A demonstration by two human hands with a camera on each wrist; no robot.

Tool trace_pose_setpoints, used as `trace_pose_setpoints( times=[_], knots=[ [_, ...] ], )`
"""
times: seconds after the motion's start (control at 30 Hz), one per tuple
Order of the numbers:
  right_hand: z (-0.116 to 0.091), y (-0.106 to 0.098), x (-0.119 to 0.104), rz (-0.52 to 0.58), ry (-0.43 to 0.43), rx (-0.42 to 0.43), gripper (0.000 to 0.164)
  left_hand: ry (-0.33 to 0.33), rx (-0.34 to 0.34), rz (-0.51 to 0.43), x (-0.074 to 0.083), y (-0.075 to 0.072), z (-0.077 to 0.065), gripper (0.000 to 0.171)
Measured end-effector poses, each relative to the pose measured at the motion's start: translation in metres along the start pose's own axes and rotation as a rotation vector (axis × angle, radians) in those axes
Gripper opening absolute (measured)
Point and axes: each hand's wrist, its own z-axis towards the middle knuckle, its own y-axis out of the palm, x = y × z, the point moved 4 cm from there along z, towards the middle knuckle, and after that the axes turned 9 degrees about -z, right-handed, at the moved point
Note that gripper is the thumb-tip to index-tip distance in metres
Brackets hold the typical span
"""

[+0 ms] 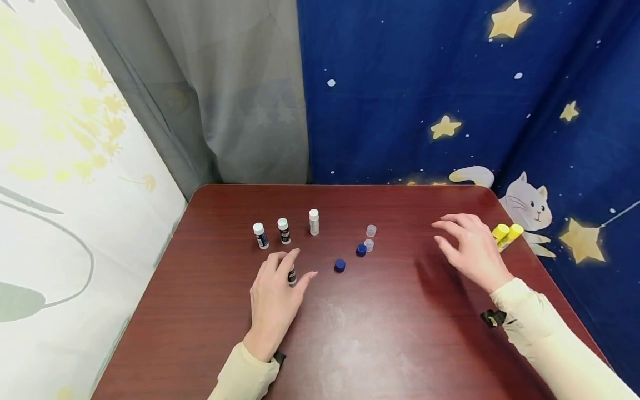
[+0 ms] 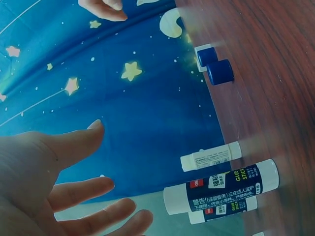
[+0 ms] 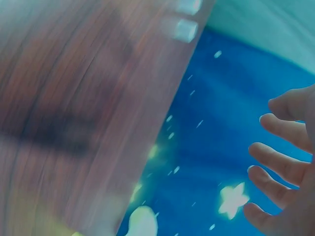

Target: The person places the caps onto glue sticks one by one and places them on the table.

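Observation:
My left hand [image 1: 276, 291] is at a dark-labelled glue stick [image 1: 292, 276] with white ends, which stands upright on the table. In the left wrist view the thumb and fingers are spread, apart from that glue stick [image 2: 221, 187]. Behind it stand two more dark-labelled glue sticks [image 1: 261, 236] [image 1: 284, 231] and a white one [image 1: 314, 222]. Over the right side of the table hovers my right hand [image 1: 472, 250], fingers loosely bent and holding nothing. Two yellow tubes [image 1: 510, 236] are just beyond it, partly hidden by the hand.
Two blue caps [image 1: 340, 265] [image 1: 361, 250] lie mid-table, with two clear caps [image 1: 371, 230] [image 1: 369, 245] beside the farther one. The brown table [image 1: 380, 333] ends at a grey curtain [image 1: 250, 100] and a blue starry one [image 1: 390, 111]. A pale patterned cloth [image 1: 65, 211] hangs at the left.

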Motion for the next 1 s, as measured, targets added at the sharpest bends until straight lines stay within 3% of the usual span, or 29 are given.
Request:
trace_pose_setpoints(
  times=[0.4, 1.0],
  knots=[
    [-0.004, -0.021, -0.061, 0.094, -0.063, 0.05, 0.034, 0.012, -0.013, -0.028, 0.0, -0.002, 0.001, 0.059],
    [-0.021, -0.017, -0.122, 0.247, -0.066, 0.064, 0.041, 0.029, -0.039, -0.076, 0.009, 0.002, -0.002, 0.063]
  ],
)
